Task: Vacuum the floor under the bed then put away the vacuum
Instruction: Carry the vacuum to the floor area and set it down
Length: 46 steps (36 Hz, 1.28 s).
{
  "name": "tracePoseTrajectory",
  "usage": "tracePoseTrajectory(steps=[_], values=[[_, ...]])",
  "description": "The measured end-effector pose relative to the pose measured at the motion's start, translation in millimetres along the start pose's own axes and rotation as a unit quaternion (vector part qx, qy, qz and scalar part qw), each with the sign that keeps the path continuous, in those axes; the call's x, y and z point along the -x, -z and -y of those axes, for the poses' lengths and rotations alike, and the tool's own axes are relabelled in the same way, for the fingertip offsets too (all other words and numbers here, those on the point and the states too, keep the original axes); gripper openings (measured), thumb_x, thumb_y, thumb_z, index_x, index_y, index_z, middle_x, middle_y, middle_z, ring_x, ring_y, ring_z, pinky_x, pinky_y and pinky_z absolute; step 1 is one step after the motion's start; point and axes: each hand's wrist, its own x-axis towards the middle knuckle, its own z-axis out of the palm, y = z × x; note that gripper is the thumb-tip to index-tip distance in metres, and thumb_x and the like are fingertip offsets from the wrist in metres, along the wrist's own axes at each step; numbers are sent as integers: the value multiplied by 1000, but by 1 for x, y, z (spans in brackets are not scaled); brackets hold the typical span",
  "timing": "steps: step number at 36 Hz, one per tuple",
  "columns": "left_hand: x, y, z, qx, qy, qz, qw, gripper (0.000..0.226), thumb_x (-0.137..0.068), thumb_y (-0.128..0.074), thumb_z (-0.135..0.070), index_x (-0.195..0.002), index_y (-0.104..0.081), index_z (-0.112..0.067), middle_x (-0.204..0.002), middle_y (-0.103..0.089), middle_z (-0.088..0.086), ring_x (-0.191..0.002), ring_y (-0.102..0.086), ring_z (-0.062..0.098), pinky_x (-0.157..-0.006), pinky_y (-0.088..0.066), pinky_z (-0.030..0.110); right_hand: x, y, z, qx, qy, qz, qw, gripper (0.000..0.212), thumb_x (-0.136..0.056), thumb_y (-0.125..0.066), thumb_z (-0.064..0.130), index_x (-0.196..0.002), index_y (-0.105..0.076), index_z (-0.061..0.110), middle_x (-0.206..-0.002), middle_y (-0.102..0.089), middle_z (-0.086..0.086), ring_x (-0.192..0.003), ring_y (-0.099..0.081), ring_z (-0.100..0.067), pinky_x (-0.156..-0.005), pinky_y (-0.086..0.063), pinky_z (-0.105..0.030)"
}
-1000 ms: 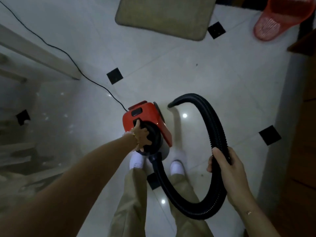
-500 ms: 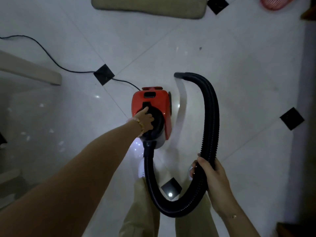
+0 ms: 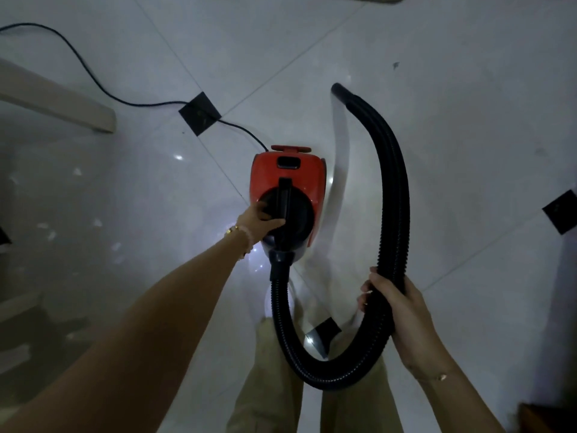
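A small red vacuum (image 3: 271, 173) with a black round top and carry handle hangs in front of me over the white tiled floor. My left hand (image 3: 257, 218) is closed around that black handle. The black ribbed hose (image 3: 395, 189) leaves the vacuum's near end, loops down past my legs and curves up on the right to an open tip at the far end. My right hand (image 3: 402, 310) grips the hose on its right side, fingers wrapped around it. The black power cord (image 3: 93, 79) trails from the vacuum's far end across the floor to the upper left.
A pale wooden beam (image 3: 56, 101) of a frame lies at the left, with a glossy reflective surface below it. The floor has black diamond inlays (image 3: 199, 114). A dark wood edge (image 3: 546, 417) sits at the bottom right. My beige trouser legs (image 3: 268, 385) stand below the vacuum.
The view has swung so the rug and red basket have left the top of the frame. The vacuum has turned to point straight away from me. Both hands keep their grips.
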Motion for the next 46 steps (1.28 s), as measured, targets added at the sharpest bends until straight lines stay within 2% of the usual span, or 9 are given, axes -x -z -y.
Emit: tracePoseTrajectory(steps=[7, 9, 16, 20, 23, 25, 30, 40, 46], values=[[-3, -18, -12, 129, 2, 24, 991, 52, -82, -65, -9, -132, -49, -11, -126, -57, 14, -113, -56, 31, -96, -46, 39, -15, 1, 3, 12, 17, -27, 999, 33, -79, -67, 30, -105, -61, 10, -78, -62, -7, -64, -61, -19, -60, -55, -26], [-4, -20, -15, 142, -5, 41, 989, 54, -82, -65, -8, -133, -47, -12, -126, -56, 15, -101, -59, 25, -92, -48, 38, -20, 1, 6, 32, 31, -49, 998, 38, -79, -67, 32, -110, -59, 12, -86, -65, -9, -66, -62, -19, -63, -54, -29], [-14, -1, -31, 33, -55, 82, 995, 67, -84, -61, -4, -142, -33, -22, -123, -55, 17, -81, -62, 24, -72, -57, 30, -41, 3, 25, 66, 92, -94, 989, 51, -90, -63, 25, -137, -44, 26, -95, -64, -5, -65, -63, -14, -60, -56, -25], [-21, 23, -43, -111, -76, 117, 984, 69, -85, -60, -8, -143, -30, -30, -116, -56, 11, -76, -60, 23, -65, -57, 24, -51, -8, 26, 55, 61, -56, 995, 56, -89, -64, 28, -140, -40, 30, -96, -65, -7, -75, -67, -20, -74, -58, -37], [-26, 38, -40, -181, -71, 134, 972, 71, -84, -59, -9, -143, -28, -35, -121, -56, 17, -97, -62, 37, -82, -57, 47, -57, -29, 17, 74, 45, -40, 995, 61, -88, -65, 30, -142, -36, 33, -109, -67, -1, -98, -67, -20, -86, -55, -38], [-25, 42, -37, -224, -85, 124, 963, 71, -85, -57, -6, -144, -27, -31, -129, -52, 16, -112, -55, 36, -94, -49, 43, -63, -46, 7, 42, 24, -21, 999, 54, -88, -65, 28, -137, -42, 29, -109, -66, 2, -100, -65, -17, -85, -54, -35], [-30, 50, -30, -264, -109, 111, 952, 71, -86, -56, -6, -145, -26, -30, -135, -48, 13, -120, -49, 35, -93, -43, 36, -80, -79, -15, -112, -65, -12, 991, 8, -90, -59, 12, -95, -53, 10, -74, -55, -6, -70, -58, -18, -68, -56, -31], [-27, 48, -14, -288, -124, 83, 946, 65, -87, -58, -12, -144, -28, -21, -131, -52, 15, -117, -52, 34, -94, -45, 39, -85, -77, -15, -76, -31, -77, 994, 14, -88, -65, 20, -90, -55, 12, -64, -51, -2, -51, -50, -15, -52, -49, -27], [-25, 37, -27, -276, -194, -16, 941, 67, -85, -60, -18, -143, -27, -13, -138, -40, 15, -121, -47, 32, -96, -41, 36, -74, -78, -27, -56, -48, -99, 992, 12, -91, -61, 18, -85, -54, 11, -61, -53, -2, -49, -50, -13, -47, -49, -23]])
